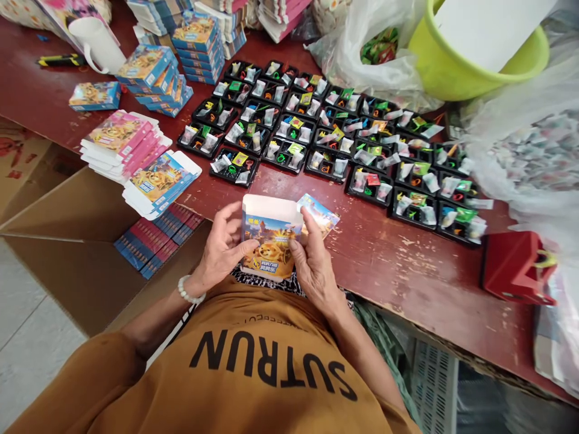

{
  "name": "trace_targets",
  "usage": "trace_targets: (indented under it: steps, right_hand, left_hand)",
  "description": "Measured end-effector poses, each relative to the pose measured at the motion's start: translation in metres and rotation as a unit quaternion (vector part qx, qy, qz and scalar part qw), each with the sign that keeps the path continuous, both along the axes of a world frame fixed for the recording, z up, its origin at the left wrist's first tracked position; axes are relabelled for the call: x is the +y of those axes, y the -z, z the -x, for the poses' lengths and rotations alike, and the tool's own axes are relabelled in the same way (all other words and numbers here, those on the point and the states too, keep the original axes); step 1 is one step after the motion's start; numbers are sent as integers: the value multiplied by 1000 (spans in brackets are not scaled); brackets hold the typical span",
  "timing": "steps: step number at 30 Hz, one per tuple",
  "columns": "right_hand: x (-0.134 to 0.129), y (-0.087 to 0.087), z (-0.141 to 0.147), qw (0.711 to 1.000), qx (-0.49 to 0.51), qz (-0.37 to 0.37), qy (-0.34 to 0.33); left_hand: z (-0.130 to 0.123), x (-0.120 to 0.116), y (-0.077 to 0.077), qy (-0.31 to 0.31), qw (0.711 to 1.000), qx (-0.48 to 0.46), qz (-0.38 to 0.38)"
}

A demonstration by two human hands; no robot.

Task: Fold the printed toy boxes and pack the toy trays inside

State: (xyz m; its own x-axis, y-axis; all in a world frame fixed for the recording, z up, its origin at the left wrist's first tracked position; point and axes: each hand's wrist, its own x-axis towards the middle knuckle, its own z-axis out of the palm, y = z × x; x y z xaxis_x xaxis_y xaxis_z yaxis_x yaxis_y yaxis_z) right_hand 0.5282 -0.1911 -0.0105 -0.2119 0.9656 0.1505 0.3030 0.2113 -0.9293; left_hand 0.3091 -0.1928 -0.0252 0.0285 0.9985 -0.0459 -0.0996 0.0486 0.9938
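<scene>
Both my hands hold one small printed box [270, 244] upright near the table's front edge, its pale top flap raised. My left hand [225, 248] grips the left side, thumb across the front. My right hand [314, 265] holds the right side with its thumb on the picture. Behind the right fingers, a printed card or leaflet [322, 214] lies on the table. To the left, flat blue boxes [158, 179] lie beside a pile of pink ones [120, 140]. Several black trays [233, 169] filled with small packets and coloured pieces stand in rows beyond my hands.
Stacked blue boxes [147, 65] and a white mug [100, 45] stand back left. An open carton [54, 247] with packed boxes is below the table, left. A green tub [479, 75], a bag of packets [538, 150] and a red holder [513, 268] are right.
</scene>
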Motion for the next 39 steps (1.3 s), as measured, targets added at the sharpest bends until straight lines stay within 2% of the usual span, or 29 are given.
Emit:
trace_targets:
  steps: [3, 7, 13, 16, 19, 22, 25, 28, 35, 39]
  right_hand:
    - [-4, 3, 2, 1000, -4, -3, -17]
    - [-5, 4, 4, 998, -28, -62, -12]
    - [-6, -1, 4, 987, -46, -146, 49]
    - [-7, 2, 6, 988, -14, -128, 82]
    - [-11, 6, 5, 986, -3, -116, 118]
    - [-13, 3, -1, 983, -63, -162, 63]
    - [-13, -5, -10, 979, -99, -177, -3]
    - [-9, -12, -15, 984, -85, -155, -27]
    - [3, -20, -12, 998, -43, -37, -6]
    - [3, -18, -11, 999, -39, -32, 0]
  left_hand:
    - [5, -1, 1, 5, 997, 48, -56]
    - [15, -3, 3, 29, 992, 106, -56]
    - [21, 7, -8, 70, 969, 206, -115]
    - [12, 11, 0, 30, 965, 193, -177]
    - [3, 13, 15, -8, 969, 124, -212]
    - [3, 14, 20, 30, 969, 106, -220]
    - [10, 17, 13, 76, 952, 151, -254]
    - [15, 19, 3, 111, 945, 164, -262]
    - [15, 24, -19, 116, 954, 223, -162]
    - [13, 30, -25, 143, 955, 208, -155]
